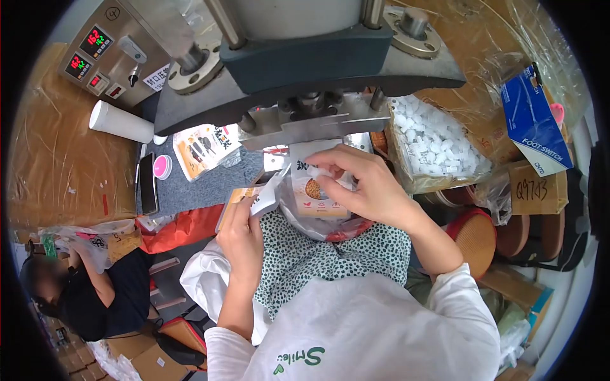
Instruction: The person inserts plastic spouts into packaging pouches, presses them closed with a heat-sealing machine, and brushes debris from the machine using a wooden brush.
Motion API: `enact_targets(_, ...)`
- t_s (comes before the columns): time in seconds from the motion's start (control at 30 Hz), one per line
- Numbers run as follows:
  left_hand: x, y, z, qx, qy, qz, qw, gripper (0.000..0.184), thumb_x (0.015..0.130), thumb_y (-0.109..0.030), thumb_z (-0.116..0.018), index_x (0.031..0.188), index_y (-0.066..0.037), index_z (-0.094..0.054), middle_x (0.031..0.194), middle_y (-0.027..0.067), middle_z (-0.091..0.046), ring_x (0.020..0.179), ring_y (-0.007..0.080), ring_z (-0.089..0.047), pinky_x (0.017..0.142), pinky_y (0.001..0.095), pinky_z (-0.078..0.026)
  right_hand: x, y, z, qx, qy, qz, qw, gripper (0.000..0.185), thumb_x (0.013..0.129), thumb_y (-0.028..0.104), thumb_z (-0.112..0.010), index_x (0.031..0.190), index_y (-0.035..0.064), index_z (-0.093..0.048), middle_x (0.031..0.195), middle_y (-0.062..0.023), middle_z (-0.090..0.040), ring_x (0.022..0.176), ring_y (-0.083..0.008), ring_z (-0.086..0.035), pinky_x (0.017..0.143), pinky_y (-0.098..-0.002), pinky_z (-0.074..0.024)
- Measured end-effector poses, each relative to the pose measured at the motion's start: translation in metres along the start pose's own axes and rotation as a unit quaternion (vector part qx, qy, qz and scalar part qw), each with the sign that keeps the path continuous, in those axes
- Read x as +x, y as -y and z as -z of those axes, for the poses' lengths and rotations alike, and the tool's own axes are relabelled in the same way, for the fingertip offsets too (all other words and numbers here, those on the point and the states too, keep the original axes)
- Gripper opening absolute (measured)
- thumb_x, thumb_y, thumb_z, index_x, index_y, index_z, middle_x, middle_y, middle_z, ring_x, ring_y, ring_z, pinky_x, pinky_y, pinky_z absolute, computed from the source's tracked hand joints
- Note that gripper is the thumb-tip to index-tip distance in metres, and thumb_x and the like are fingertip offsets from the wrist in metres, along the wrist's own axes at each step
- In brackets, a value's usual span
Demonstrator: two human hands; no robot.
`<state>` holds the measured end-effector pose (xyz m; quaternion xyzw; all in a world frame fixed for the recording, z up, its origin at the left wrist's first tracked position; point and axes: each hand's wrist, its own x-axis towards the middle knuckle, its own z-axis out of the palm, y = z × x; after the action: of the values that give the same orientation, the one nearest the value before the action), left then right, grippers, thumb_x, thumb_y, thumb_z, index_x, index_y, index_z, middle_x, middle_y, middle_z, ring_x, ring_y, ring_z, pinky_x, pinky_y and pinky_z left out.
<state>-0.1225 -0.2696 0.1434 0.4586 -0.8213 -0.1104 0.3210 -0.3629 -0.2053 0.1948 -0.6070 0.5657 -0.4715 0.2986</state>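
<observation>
My left hand [240, 230] grips a printed pouch [268, 193], its white upper part standing up towards the machine. My right hand [359, 181] has thumb and fingers pinched around a small white plastic piece [316, 171], partly hidden by the fingers. Just behind that pinch, another printed pouch [310, 202] with a round food picture hangs below the jaw of the sealing press [318, 130]. Under it, at my lap, is a clear plastic bag or bowl with red on it [343, 230], only partly visible.
A box of small white plastic pieces [432, 143] stands right of the press. Left are printed pouches [206, 149], a phone [148, 184], a pink-lidded tub [162, 167], a white cylinder [121, 122] and a control panel [95, 60]. Another person [101, 286] works at lower left.
</observation>
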Motion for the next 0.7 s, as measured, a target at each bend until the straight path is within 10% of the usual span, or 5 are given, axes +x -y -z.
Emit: enact_targets(0.7,-0.003,-0.017,-0.008,-0.062,0.056,-0.05,0.995,0.027,0.074,0.007,-0.067,0.098,-0.006,-0.07,0.094,0.0103,-0.072,0.081,0.0303,-0.07,0.069,0.0374,-0.055,-0.006,-0.029,-0.018,-0.056,-0.069,0.081,0.993,0.02,0.089,0.009,-0.067,0.108,0.0036,-0.065,0.1,-0.0113,-0.07,0.094,-0.0332,-0.066,0.09,-0.041,-0.0498)
